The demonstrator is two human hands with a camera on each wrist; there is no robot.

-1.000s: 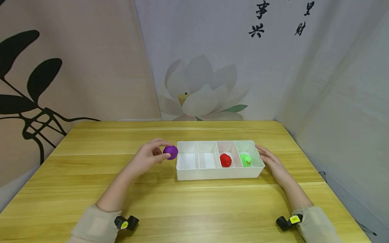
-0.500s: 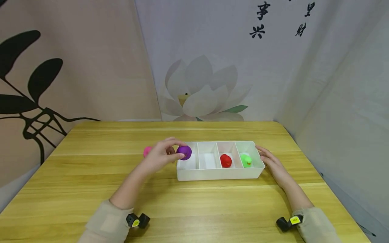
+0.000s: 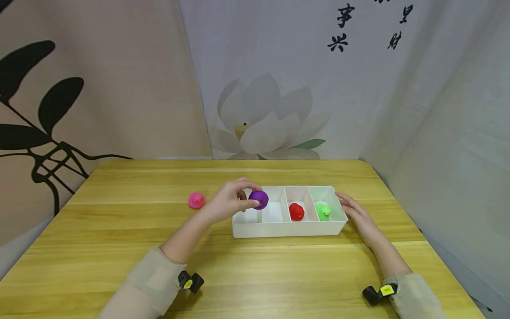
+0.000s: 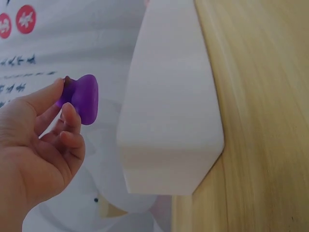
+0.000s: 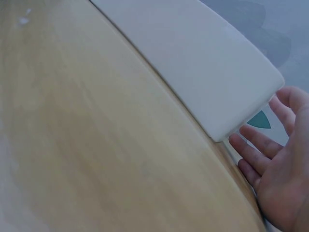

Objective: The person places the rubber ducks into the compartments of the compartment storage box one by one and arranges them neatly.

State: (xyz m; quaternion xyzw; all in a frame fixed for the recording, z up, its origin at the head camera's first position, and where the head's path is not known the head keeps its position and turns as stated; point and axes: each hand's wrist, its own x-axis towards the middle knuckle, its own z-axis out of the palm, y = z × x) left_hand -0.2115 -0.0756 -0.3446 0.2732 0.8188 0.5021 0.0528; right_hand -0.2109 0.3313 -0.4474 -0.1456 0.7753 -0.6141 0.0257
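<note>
The wooden table point(image 3: 287, 274) is the biggest thing before me, and on it sits my white tray point(image 3: 284, 230), four compartments in a row. My right hand point(image 3: 360, 219) rests at its right end, fingers extended and seemingly touching the wall, gripping nothing. My left hand point(image 3: 231, 201), well apart from it, pinches the purple toy point(image 3: 260, 200) between thumb and fingers, above the rim near the leftmost divider. The smaller toys: a red one point(image 3: 296, 212) in the third compartment from the left, a green duck point(image 3: 323, 212) in the fourth, a pink duck point(image 3: 197, 200) on the table left of the tray. I judge that a loosened pinch here could drop the purple toy onto that divider or into the wrong side, and a low hand could knock the tray. Compared with a second ago, the purple toy has moved rightward from outside the tray, uncovering the pink duck; my right hand looks unmoved.
</note>
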